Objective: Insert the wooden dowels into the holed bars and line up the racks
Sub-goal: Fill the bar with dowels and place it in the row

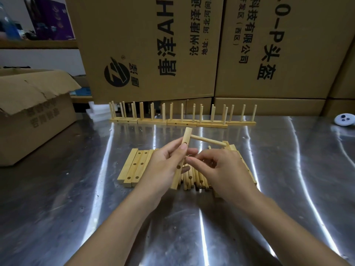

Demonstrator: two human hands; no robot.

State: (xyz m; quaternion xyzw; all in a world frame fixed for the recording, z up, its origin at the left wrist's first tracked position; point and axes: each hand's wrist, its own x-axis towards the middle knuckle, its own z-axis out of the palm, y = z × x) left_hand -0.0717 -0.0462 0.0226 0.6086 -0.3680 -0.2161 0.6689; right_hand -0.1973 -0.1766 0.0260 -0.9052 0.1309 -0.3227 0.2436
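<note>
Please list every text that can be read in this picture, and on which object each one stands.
"唐泽AH", sideways, cut off: large brown cardboard box on the left.
"沧州唐泽通", "地址:河北河间": same box, both cut off.
"科技有限公司", "开发区(西区)", "0-P头盔": large brown cardboard box on the right.
Print on the open brown carton at the far left: too blurred to read.

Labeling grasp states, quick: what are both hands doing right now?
Left hand: holding the holed bar, one dowel seated in its top hole.
Right hand: fingers curled beside the bar; cannot tell whether it pinches anything.
</note>
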